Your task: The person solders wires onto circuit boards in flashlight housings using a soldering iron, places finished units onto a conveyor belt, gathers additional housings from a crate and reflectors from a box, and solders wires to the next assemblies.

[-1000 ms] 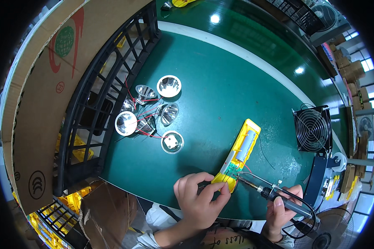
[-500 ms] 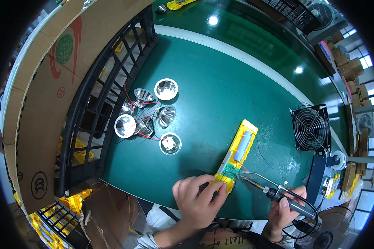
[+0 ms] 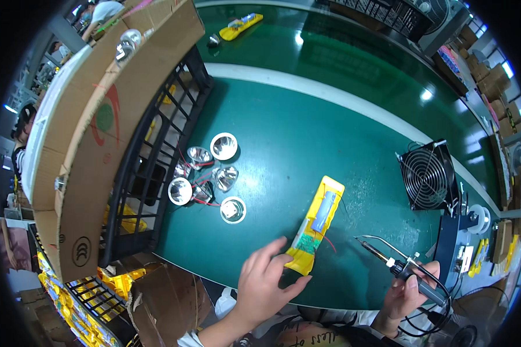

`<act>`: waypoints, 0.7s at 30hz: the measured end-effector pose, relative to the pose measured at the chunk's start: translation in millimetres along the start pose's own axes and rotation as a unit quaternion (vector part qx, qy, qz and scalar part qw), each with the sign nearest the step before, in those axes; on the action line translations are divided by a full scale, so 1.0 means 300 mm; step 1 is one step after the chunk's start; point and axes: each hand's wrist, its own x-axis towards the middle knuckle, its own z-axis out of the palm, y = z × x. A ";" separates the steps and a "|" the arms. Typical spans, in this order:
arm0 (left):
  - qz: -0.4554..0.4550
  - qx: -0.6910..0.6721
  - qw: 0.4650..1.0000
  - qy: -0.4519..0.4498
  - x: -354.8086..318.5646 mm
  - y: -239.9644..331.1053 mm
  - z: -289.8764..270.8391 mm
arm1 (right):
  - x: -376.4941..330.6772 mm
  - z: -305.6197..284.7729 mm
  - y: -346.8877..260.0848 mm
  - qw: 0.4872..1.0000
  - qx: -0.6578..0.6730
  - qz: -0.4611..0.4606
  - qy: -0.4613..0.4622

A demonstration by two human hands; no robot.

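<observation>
A yellow plastic housing (image 3: 300, 263) lies on the green table, tilted with its far end to the right. Inside it are a blue cylindrical battery (image 3: 324, 212) and a green circuit board (image 3: 308, 243), from which a red wire sticks out to the right. At the housing's near end is my left hand (image 3: 266, 286), fingers spread and holding nothing; whether a fingertip touches the edge, I cannot tell. My right hand (image 3: 408, 295) grips a soldering iron (image 3: 414, 276) with a thin metal guide tube along it. Its tip is apart from the board, to the right.
Several silver reflector cups (image 3: 224, 147) with red wires sit left of the housing. A black crate (image 3: 147, 156) and a cardboard box (image 3: 78, 214) border the left. At right stand a black fan (image 3: 427, 176) and a solder spool (image 3: 479, 219). Another yellow housing (image 3: 241, 26) lies beyond.
The soldering iron has moved right, off the circuit board. My left hand's fingers have spread and come off the board area. The view has shifted, showing more of the far left.
</observation>
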 end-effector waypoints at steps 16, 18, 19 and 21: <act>-0.054 0.292 0.951 0.082 1.171 -0.123 0.246 | 0.105 -0.148 0.088 0.977 -0.176 0.048 0.107; -0.083 0.320 0.938 0.102 1.314 -0.177 0.244 | 0.113 -0.146 0.096 0.978 -0.171 0.047 0.105; -0.095 0.298 0.944 0.104 1.363 -0.196 0.234 | 0.115 -0.153 0.098 0.978 -0.177 0.048 0.101; -0.138 0.241 0.958 0.065 1.417 -0.209 0.201 | 0.120 -0.163 0.114 0.983 -0.155 0.059 0.080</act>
